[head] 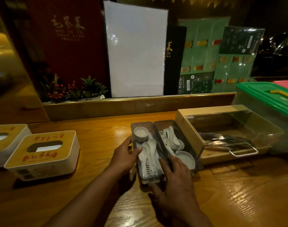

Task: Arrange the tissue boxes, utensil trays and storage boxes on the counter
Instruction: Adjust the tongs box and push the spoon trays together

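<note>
Two grey utensil trays stand side by side mid-counter. The left tray (140,124) holds white spoons and a small white dish. The right tray (176,124) holds spoons and a white bowl. My left hand (123,154) grips the left tray's left rim, thumb over the edge. My right hand (174,182) holds its near right corner, fingers lying across the divide between both trays. Two white tissue boxes with wooden tops sit at the left, one nearer (41,154), one cut by the frame edge (7,141). A clear-lidded wooden cutlery box (222,136) touches the right tray.
A clear storage box with a green lid (267,97) stands at the far right, a pink lid (285,83) behind it. Menus and a white board (135,49) lean behind the raised ledge, next to a plant (71,89). Bare wooden counter (238,194) lies near right.
</note>
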`<state>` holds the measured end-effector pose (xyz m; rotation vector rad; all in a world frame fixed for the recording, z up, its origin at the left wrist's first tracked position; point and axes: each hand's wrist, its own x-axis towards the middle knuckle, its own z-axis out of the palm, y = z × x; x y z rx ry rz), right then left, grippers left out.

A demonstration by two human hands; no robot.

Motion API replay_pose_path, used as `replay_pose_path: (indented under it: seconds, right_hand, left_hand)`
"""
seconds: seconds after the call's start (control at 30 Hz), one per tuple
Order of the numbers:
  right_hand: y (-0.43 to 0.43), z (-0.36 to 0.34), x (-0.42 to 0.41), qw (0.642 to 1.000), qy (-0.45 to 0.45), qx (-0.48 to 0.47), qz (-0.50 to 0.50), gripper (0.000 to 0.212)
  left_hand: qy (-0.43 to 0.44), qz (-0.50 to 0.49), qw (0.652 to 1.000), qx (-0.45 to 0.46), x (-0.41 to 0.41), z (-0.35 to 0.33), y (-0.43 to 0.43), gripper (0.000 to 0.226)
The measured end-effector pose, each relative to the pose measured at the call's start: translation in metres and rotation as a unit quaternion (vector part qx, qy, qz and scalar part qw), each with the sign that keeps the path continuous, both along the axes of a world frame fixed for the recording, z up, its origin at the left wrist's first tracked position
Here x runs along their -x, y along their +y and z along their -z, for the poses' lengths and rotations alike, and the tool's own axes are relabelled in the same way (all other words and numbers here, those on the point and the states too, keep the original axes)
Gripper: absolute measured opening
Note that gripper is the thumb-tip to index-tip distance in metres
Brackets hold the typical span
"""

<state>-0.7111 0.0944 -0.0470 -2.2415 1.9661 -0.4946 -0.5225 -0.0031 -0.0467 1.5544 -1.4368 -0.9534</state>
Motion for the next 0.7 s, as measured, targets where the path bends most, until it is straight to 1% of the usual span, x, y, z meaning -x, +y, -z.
replay_pose_path:
  seconds: [0.1,0.23,0.33,0.43,0.5,0.6,0.67,0.7]
  right_hand:
    - [0.002,-0.004,-0.022,0.999,-0.045,0.022,-0.015,0.081]
    - [-0.004,-0.005,-0.067,0.991,-0.090,0.064,-0.078,0.059]
    - [-0.015,-0.007,-0.113,0.987,-0.099,0.057,-0.117,0.057]
    - [-0.029,-0.010,-0.167,0.981,-0.121,0.042,-0.146,0.058]
    - [-0.035,-0.012,-0.206,0.978,-0.126,0.027,-0.166,0.061]
    - [-0.044,-0.011,-0.254,0.981,-0.099,0.005,-0.169,0.068]
    - [-0.047,-0.009,-0.274,0.984,-0.092,0.006,-0.152,0.066]
    - [-0.049,-0.007,-0.280,0.985,-0.095,0.014,-0.142,0.063]
  left_hand:
    - [-0.050,-0.001,0.998,0.043,-0.020,-0.007,0.014,0.071]
    - [-0.143,0.017,0.984,0.106,-0.073,-0.025,0.033,0.056]
    - [-0.208,0.024,0.965,0.160,-0.123,-0.045,0.046,0.045]
    - [-0.264,0.012,0.943,0.201,-0.179,-0.057,0.058,0.041]
    - [-0.285,-0.016,0.938,0.196,-0.220,-0.057,0.064,0.045]
    - [-0.310,-0.057,0.938,0.141,-0.276,-0.046,0.069,0.067]
    - [-0.322,-0.063,0.938,0.113,-0.303,-0.037,0.071,0.081]
    - [-0.320,-0.062,0.940,0.106,-0.313,-0.032,0.071,0.085]
